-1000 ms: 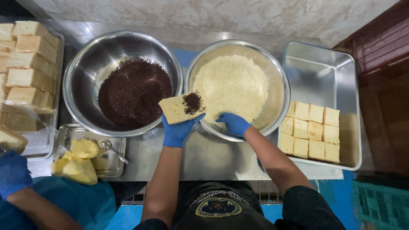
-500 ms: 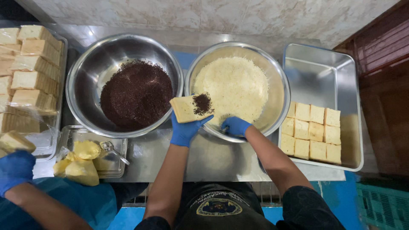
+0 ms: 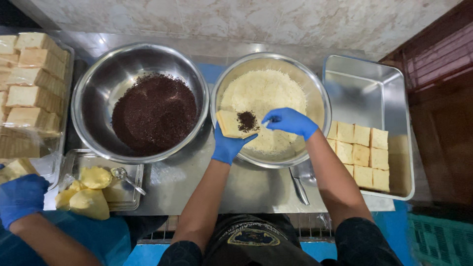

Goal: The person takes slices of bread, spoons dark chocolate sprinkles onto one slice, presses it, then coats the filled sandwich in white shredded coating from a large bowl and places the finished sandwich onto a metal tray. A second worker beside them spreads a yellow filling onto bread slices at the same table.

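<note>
My left hand (image 3: pixel 227 146), in a blue glove, holds a slice of bread (image 3: pixel 231 124) with a small heap of dark sprinkles (image 3: pixel 247 121) on it, over the near rim of the steel bowl of pale grated shreds (image 3: pixel 315 93). My right hand (image 3: pixel 289 120), also gloved, hovers over the same bowl right beside the slice, fingers pinched together; whether it holds shreds is too small to tell. Left of it stands a second steel bowl (image 3: pixel 98 79) holding dark sprinkles (image 3: pixel 153 113).
A steel tray (image 3: pixel 374 79) at the right holds several filled bread squares (image 3: pixel 362 152). A knife (image 3: pixel 298 184) lies at the counter edge. At left: stacked bread slices (image 3: pixel 32 83), a small tray of yellow butter (image 3: pixel 88 189) with a spoon, and another person's gloved hand (image 3: pixel 19 197) holding bread.
My left hand has carried the slice rightward from over the gap between the bowls to over the shreds bowl. My right hand has lifted from the bowl's near rim up beside the slice.
</note>
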`<action>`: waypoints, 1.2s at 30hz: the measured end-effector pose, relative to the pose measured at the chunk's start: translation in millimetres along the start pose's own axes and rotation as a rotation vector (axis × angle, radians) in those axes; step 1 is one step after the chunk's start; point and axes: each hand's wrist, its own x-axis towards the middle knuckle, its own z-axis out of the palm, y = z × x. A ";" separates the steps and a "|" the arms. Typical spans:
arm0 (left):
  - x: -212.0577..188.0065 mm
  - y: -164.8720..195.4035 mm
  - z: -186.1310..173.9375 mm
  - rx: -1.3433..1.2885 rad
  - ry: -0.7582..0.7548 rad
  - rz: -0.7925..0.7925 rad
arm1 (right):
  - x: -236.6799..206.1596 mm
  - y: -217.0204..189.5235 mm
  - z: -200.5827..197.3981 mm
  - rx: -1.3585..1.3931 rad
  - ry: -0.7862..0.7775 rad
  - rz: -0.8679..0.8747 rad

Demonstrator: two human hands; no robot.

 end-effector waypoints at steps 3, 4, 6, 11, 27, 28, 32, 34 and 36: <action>4.8 -9.7 5.6 0.011 -0.053 -0.024 | 5.5 -31.2 2.2 -0.184 -0.016 -0.124; 6.1 -12.4 7.7 0.009 -0.077 -0.032 | 7.4 -39.2 3.8 -0.306 -0.014 -0.143; 6.3 -15.8 11.7 0.076 -0.069 -0.025 | 11.5 -51.9 8.9 -0.464 -0.007 -0.145; 2.9 -19.1 21.8 0.104 -0.048 -0.025 | 18.9 -61.8 17.8 -0.614 0.015 -0.049; 6.3 -20.4 22.7 -0.037 -0.031 -0.119 | 22.1 -59.1 5.9 -0.694 0.044 -0.237; 6.7 -20.8 23.4 -0.048 -0.006 -0.129 | 24.3 -59.0 8.2 -0.673 0.064 -0.216; 5.6 -23.1 24.2 -0.044 -0.046 -0.119 | 28.5 -57.6 8.9 -0.642 0.080 -0.233; 5.2 -23.0 23.6 -0.046 -0.035 -0.117 | 27.6 -56.9 3.8 -0.688 0.086 -0.232; 5.1 -22.1 23.0 -0.043 -0.046 -0.116 | 26.6 -56.5 -1.1 -0.740 0.108 -0.235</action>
